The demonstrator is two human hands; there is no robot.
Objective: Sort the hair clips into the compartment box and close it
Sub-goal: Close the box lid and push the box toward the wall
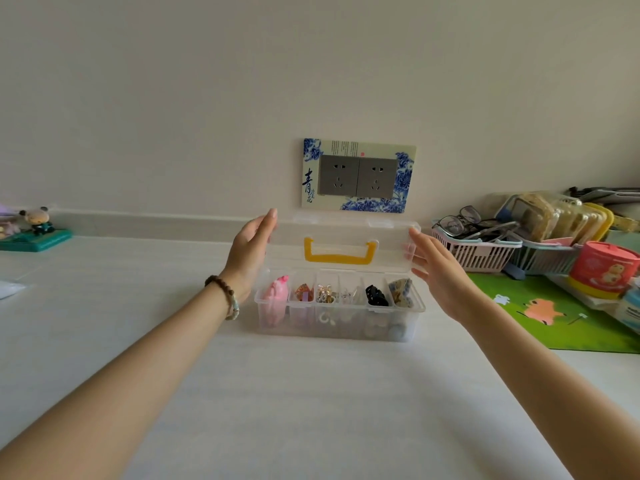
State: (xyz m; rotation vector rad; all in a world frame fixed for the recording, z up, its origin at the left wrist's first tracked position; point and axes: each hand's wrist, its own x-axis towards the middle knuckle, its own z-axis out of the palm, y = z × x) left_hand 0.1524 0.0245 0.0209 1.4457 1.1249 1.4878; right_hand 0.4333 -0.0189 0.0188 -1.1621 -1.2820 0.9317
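A clear plastic compartment box (337,325) stands on the white table, its clear lid (346,233) with a yellow handle (340,252) raised upright. Hair clips fill the row of compartments: a pink clip (277,293) at far left, an orange one (304,292), a gold one (325,293), a clear one (351,294), a black claw clip (375,295) and a blue patterned one (401,291) at far right. My left hand (252,249) touches the lid's left end. My right hand (438,271) is at the lid's right end. Fingers of both are spread flat.
Two small baskets (481,251) with glasses and packets stand at the right, beside a red and yellow tub (602,270) and a green mat (554,317). A toy figure on a teal base (36,233) sits far left. A wall socket plate (358,176) is behind the box.
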